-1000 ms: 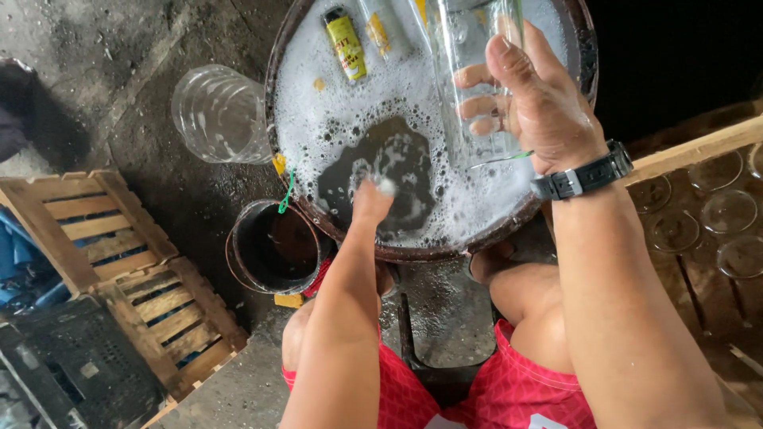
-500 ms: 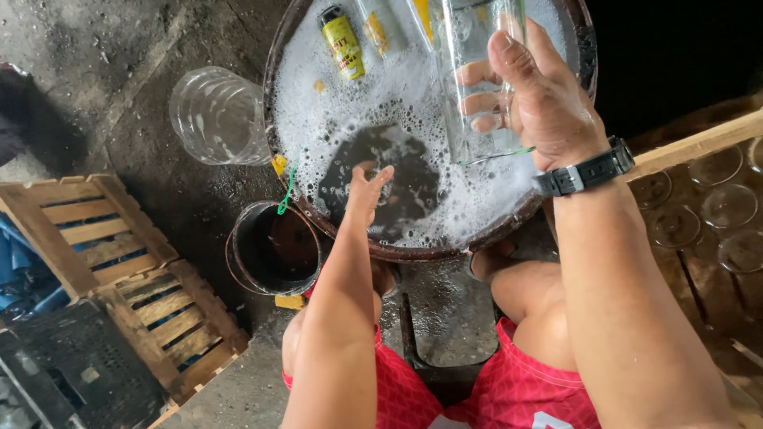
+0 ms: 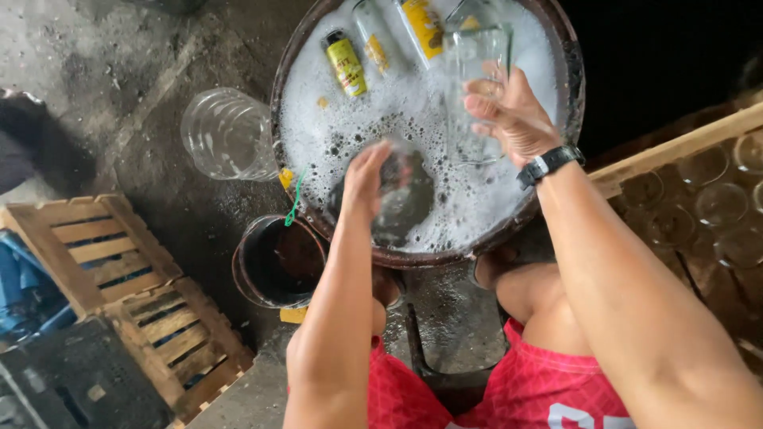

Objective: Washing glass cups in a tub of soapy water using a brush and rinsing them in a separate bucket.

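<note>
A round dark basin [image 3: 413, 258] holds foamy water, with three yellow-labelled bottles [image 3: 346, 63] floating at its far side. My right hand [image 3: 509, 115], a black watch on its wrist, grips a clear glass bottle [image 3: 473, 87] held upright over the foam. My left hand [image 3: 364, 179] is blurred just above a dark foam-free patch of water. A see-through smear lies beside its fingers, and I cannot tell whether the hand holds anything.
A dark bucket [image 3: 278, 262] stands against the basin's near left. A clear plastic jar [image 3: 226, 135] lies on the wet floor beside it. Wooden crates [image 3: 87, 246] and a dark plastic crate [image 3: 71, 381] fill the left. A wooden crate of glass bottles [image 3: 715, 206] stands on the right.
My left hand has lifted out of the dark patch of water and risen slightly. My right hand keeps the clear bottle in about the same place.
</note>
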